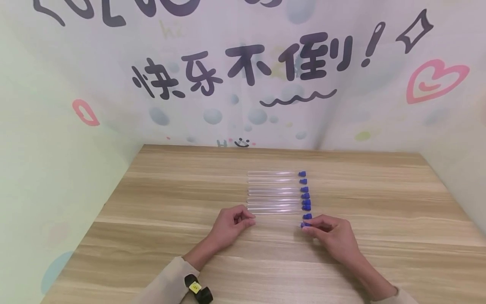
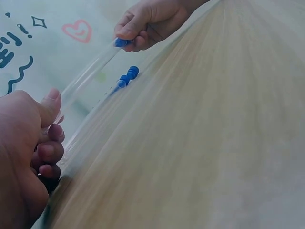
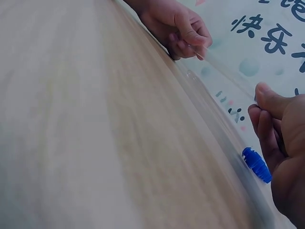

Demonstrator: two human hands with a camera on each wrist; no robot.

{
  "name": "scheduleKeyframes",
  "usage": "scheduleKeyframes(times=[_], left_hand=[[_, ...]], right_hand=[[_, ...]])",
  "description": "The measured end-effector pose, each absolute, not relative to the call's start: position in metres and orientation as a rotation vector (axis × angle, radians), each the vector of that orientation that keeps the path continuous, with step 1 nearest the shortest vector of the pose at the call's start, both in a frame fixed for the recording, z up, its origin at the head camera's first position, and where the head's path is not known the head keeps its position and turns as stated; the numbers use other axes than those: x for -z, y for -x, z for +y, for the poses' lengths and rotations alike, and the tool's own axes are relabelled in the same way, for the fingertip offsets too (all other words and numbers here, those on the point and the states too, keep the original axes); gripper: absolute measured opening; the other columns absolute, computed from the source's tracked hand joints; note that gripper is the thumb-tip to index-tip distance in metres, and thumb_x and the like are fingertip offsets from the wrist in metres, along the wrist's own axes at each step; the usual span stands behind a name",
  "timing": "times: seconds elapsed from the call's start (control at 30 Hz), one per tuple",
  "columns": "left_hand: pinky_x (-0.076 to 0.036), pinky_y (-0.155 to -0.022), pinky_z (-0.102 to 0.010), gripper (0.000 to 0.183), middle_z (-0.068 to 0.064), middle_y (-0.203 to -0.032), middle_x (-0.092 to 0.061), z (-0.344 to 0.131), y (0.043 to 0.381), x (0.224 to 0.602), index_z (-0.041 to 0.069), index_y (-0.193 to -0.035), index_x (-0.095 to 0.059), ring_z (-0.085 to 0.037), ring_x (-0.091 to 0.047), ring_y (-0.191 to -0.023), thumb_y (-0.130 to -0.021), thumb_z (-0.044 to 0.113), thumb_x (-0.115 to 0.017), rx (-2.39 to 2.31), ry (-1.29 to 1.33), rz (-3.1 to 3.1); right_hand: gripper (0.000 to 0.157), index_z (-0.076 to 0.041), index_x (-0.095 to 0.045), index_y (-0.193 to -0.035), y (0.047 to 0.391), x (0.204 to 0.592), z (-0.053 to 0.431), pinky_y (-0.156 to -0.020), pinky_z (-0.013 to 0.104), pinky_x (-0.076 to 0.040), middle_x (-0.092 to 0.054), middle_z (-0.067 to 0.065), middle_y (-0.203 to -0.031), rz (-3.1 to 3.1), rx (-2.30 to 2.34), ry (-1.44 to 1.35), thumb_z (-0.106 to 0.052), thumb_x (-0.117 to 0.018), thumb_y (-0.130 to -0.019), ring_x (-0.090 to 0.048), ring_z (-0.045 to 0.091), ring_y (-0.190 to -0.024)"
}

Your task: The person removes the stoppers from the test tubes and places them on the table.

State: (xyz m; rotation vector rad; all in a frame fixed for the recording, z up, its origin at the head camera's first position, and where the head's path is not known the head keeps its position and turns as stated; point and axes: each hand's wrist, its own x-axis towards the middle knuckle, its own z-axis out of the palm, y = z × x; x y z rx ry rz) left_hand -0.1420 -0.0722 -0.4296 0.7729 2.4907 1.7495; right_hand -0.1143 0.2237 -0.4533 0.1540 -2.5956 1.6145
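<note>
My left hand (image 1: pixel 232 226) pinches one end of a clear glass-like tube (image 2: pixel 88 74) between thumb and forefinger. At the tube's other end, the thumb and fingers of my right hand (image 1: pixel 338 236) pinch a blue cap (image 2: pixel 122 43). In the left wrist view the tube spans the gap between both hands, above the tabletop. Just beyond the right fingertips lies another blue cap (image 1: pixel 307 216). Several similar clear tubes (image 1: pixel 273 189) lie side by side past the hands, their blue-capped ends (image 1: pixel 305 189) toward the right.
The wood-grain table (image 1: pixel 171 181) runs back to a white printed backdrop (image 1: pixel 212 126) with black lettering and pink hearts. White walls stand on both sides. A black strap with a yellow label (image 1: pixel 195 287) sits on the left sleeve.
</note>
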Motion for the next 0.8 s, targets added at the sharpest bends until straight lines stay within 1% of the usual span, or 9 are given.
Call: scheduleKeyframes(times=[0.2,0.4,0.5,0.7,0.8], left_hand=[[-0.033,-0.053,-0.019,0.004,-0.009,-0.069,-0.059,-0.0729,0.1421,0.4280,-0.004,-0.089,-0.066,-0.007,-0.041,-0.058,-0.085,-0.002,-0.068,-1.741,-0.795,2.492],[-0.033,-0.053,-0.019,0.004,-0.011,-0.069,-0.060,-0.0734,0.1419,0.4272,-0.004,-0.088,-0.066,-0.008,-0.041,-0.058,-0.085,-0.002,-0.068,-1.740,-0.768,2.498],[-0.034,-0.053,-0.019,0.005,-0.011,-0.069,-0.060,-0.0736,0.1416,0.4270,-0.004,-0.088,-0.067,-0.008,-0.042,-0.059,-0.085,-0.001,-0.068,-1.742,-0.748,2.498],[-0.034,-0.053,-0.018,0.005,-0.012,-0.069,-0.059,-0.0738,0.1422,0.4277,-0.005,-0.088,-0.066,-0.009,-0.042,-0.058,-0.085,-0.002,-0.069,-1.763,-0.722,2.500],[-0.034,-0.053,-0.018,0.006,-0.013,-0.068,-0.059,-0.0738,0.1451,0.4328,-0.005,-0.089,-0.067,-0.010,-0.043,-0.058,-0.085,-0.001,-0.069,-1.765,-0.698,2.510]], right_hand=[[0.022,-0.014,-0.075,-0.090,0.1163,0.4546,0.2285,-0.067,0.028,-0.053,-0.072,-0.006,-0.085,-2.606,-1.663,-0.192,-0.028,-0.081,-0.074,-0.068,0.015,-0.078],[0.021,-0.016,-0.075,-0.089,0.1180,0.4555,0.2296,-0.068,0.027,-0.053,-0.072,-0.007,-0.085,-2.613,-1.634,-0.188,-0.029,-0.082,-0.074,-0.069,0.014,-0.078],[0.021,-0.015,-0.075,-0.089,0.1185,0.4553,0.2305,-0.067,0.027,-0.053,-0.072,-0.006,-0.086,-2.610,-1.631,-0.161,-0.029,-0.082,-0.074,-0.069,0.014,-0.078],[0.021,-0.011,-0.074,-0.091,0.1188,0.4526,0.2306,-0.063,0.027,-0.053,-0.073,-0.002,-0.085,-2.543,-1.686,-0.148,-0.023,-0.081,-0.076,-0.068,0.016,-0.075],[0.023,-0.012,-0.074,-0.094,0.1196,0.4517,0.2314,-0.064,0.026,-0.053,-0.072,-0.003,-0.084,-2.562,-1.654,-0.149,-0.025,-0.081,-0.076,-0.068,0.016,-0.075]])
